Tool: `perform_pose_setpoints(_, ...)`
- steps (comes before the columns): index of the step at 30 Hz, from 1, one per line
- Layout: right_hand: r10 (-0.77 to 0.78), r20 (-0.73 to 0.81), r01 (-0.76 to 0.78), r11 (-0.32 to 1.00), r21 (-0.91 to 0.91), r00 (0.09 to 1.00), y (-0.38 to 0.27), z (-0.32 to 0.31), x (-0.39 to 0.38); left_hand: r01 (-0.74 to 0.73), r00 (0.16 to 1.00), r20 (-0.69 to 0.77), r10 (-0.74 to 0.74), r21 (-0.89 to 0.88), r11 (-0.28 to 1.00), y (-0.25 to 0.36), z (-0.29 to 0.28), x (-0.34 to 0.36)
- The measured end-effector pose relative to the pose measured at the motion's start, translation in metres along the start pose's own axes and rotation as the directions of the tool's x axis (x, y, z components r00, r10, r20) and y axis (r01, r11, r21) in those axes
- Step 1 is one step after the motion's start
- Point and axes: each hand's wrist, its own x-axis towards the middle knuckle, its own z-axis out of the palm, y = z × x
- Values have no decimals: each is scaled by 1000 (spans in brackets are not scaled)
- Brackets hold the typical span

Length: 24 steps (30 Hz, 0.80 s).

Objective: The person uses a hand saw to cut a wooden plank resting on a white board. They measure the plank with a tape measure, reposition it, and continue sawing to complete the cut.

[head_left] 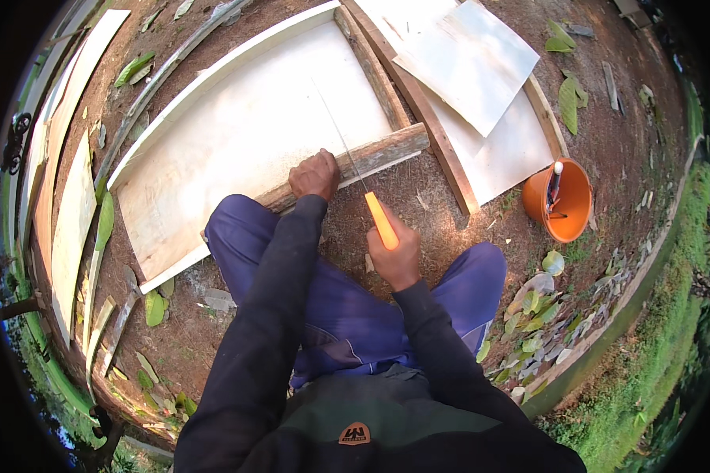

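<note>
A handsaw (382, 221) with an orange handle is gripped in my right hand (396, 251). Its thin blade points away from me and lies across a rough wooden batten (386, 150). My left hand (315, 175) is closed over the same batten, just left of the blade, pressing it from above. The batten runs along the near side of a wooden frame with a white panel (237, 118) inside. My left knee is close against the frame's near edge. Whether the blade has cut into the wood cannot be made out.
A second framed panel (521, 150) carries a loose white sheet (473, 67) at the upper right. An orange bucket (536, 197) with tools in it stands right of it. Long boards (71, 229) and strips lie on the left. Leaves (540, 303) litter the dirt ground.
</note>
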Motion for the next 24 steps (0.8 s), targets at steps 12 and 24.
perform_pose_setpoints(12,-46,5,46,999,2,999,-2,12,28,-54,998,-40,56,47,997,-5,7,4)
perform_pose_setpoints(24,-59,31,59,998,-6,998,-2,-8,5,-26,1000,0,26,46,999,-5,11,4)
